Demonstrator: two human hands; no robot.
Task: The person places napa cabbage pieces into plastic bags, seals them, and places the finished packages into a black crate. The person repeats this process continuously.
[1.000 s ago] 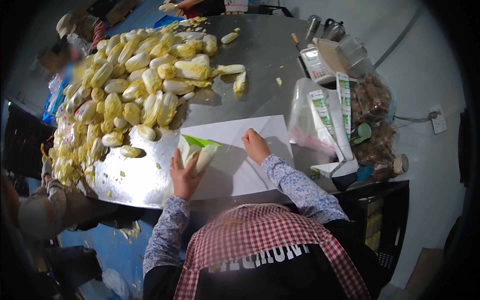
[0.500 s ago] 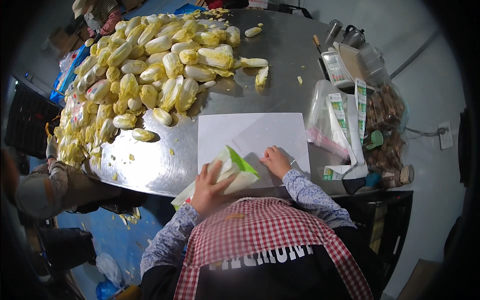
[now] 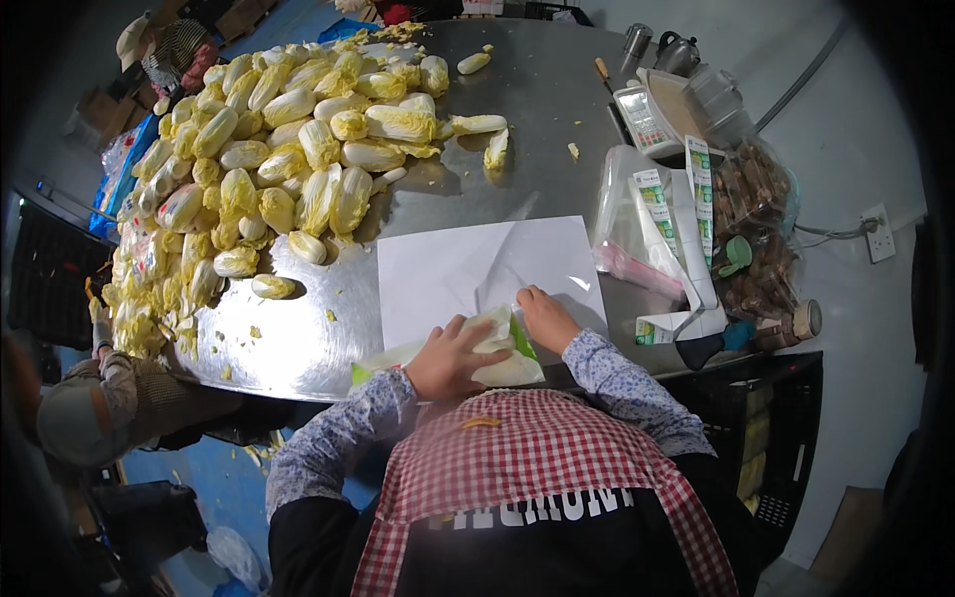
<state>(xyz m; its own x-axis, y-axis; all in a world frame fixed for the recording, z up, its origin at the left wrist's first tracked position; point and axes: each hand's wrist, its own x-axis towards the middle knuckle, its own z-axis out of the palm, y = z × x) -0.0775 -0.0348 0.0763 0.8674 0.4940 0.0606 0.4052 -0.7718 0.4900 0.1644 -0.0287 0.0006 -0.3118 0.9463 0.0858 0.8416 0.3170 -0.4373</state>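
Observation:
A white and green soft package lies at the table's near edge, across the lower part of a white sheet. Over it my left hand rests with fingers spread. The contents of the package are hidden. My right hand is at the package's right end, beside its green strip, fingers closed. Clear plastic film lies creased on the sheet, and its creases run to my right fingertips, which pinch it.
Many pale yellow napa cabbages are heaped on the metal table at left. Right of the sheet lie label strips, a pink plastic roll, a scale and bags of brown pieces. Another person stands far left.
The package has turned flatter and shifted right, against my right hand. My left hand has moved right with it. The film on the sheet has become more creased.

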